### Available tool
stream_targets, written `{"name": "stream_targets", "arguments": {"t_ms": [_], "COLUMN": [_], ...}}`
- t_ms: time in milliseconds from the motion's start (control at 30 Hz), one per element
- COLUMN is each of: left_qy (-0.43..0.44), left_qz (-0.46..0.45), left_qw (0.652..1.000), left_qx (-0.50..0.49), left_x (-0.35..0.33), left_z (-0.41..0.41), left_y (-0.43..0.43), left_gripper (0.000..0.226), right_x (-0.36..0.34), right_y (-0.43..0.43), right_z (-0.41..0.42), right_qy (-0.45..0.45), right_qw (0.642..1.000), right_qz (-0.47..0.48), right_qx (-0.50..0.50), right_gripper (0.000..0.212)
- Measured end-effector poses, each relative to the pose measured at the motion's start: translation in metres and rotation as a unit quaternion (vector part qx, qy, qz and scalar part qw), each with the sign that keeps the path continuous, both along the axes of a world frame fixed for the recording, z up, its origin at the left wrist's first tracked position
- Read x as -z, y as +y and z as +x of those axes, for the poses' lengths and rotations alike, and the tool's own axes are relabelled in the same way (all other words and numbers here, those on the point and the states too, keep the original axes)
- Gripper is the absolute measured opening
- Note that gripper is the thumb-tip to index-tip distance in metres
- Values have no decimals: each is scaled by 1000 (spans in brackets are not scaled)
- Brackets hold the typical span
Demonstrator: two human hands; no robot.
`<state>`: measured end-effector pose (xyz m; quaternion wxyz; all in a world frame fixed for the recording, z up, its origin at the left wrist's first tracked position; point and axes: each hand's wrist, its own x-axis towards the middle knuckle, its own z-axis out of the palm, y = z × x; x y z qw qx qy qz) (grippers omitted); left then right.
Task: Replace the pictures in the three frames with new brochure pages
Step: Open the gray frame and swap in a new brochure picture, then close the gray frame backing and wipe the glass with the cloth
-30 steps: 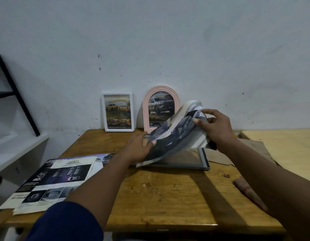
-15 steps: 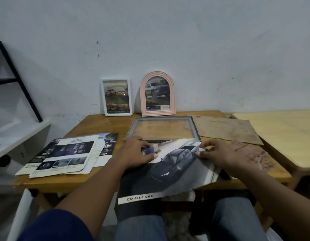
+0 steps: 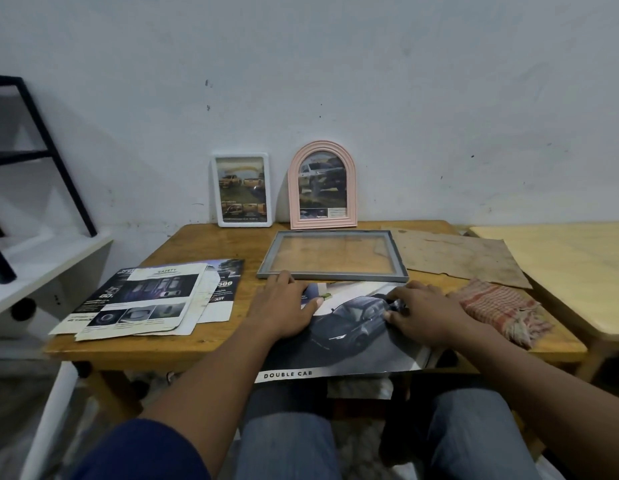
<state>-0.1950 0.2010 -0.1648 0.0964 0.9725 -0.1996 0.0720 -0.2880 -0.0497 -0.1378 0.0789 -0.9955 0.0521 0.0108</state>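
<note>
A dark brochure page (image 3: pixel 349 337) showing a car and the words "DOUBLE CAB" lies at the wooden table's (image 3: pixel 183 346) front edge and overhangs it. My left hand (image 3: pixel 284 306) presses flat on the page's left part. My right hand (image 3: pixel 422 315) pinches the page near its middle with curled fingers and thumb. Just behind the page an empty grey frame (image 3: pixel 332 277) lies flat with clear glass. A white frame (image 3: pixel 241 224) and a pink arched frame (image 3: pixel 323 223) stand against the wall, each with a car picture.
A stack of brochure pages (image 3: pixel 145 299) lies at the table's left. A brown backing board (image 3: pixel 453 258) and a red checked cloth (image 3: pixel 498 310) lie at the right. A lighter table (image 3: pixel 561 265) adjoins on the right, a white shelf (image 3: pixel 41 261) on the left.
The page was lifted and curled above the grey frame one second ago; both hands have brought it down flat in front of the frame. The view has tilted down.
</note>
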Motion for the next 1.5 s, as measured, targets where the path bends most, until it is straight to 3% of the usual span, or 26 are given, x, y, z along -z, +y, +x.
{"name": "stream_targets", "arguments": {"t_ms": [167,333,467,633,700,867,1133,1300,1500], "left_qy": [-53,-67,-29,7,28,28,41,43,59], "left_qz": [-61,-80,-60,-18,-12,-24,-5,27,31], "left_qw": [996,988,985,984,981,977,977,975,976], "left_qx": [-28,-111,-161,-179,-192,-209,-211,-216,-207], "left_x": [-16,-31,-18,3,10,19,16,7,-3], "left_z": [11,36,53,60,59,60,62,61,60], "left_y": [19,78,134,179,185,190,188,193,193], "left_gripper": [54,52,58,66,69,68,68,68,63], "right_x": [-19,-42,-38,-16,-7,14,16,3,-19], "right_y": [12,76,154,226,238,250,258,254,209], "right_z": [25,82,129,175,188,208,197,190,197], "right_qy": [-60,-101,-67,-26,-6,13,-112,-211,-220], "right_qw": [998,990,981,977,976,973,965,942,928], "right_qz": [-21,42,81,55,20,-2,75,83,221], "right_qx": [3,-94,-161,-206,-219,-229,-226,-246,-204], "right_gripper": [36,37,48,48,58,66,51,60,51]}}
